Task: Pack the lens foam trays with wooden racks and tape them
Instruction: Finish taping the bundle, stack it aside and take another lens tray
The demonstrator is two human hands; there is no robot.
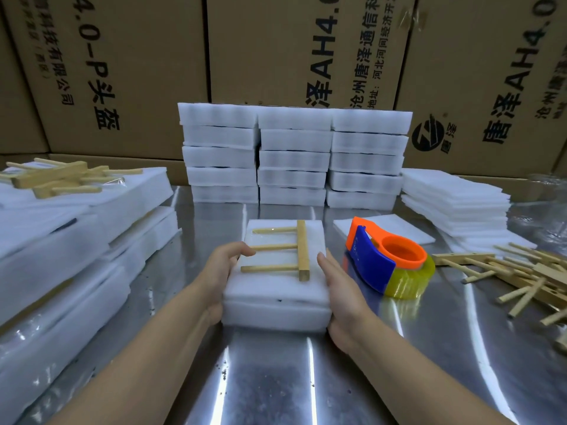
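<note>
White rectangular foam tray stack (276, 305) sits between your hands on the steel counter (276, 378). Left hand (225, 265) grips its edge; right hand (340, 283) presses flat, fingers straight. Pale three-peg wooden rack (302, 251) lies on top, apparently loose: tilt the stack and it slides off.

A shiny metal table (276, 378) holds a white foam block (276, 302), a tape roller (389, 259) just beside it, foam piles (294, 157) behind, and wooden racks (521, 271) at the right.

Cardboard cartons (138, 72) stand behind a reflective metal table (276, 378).
</note>
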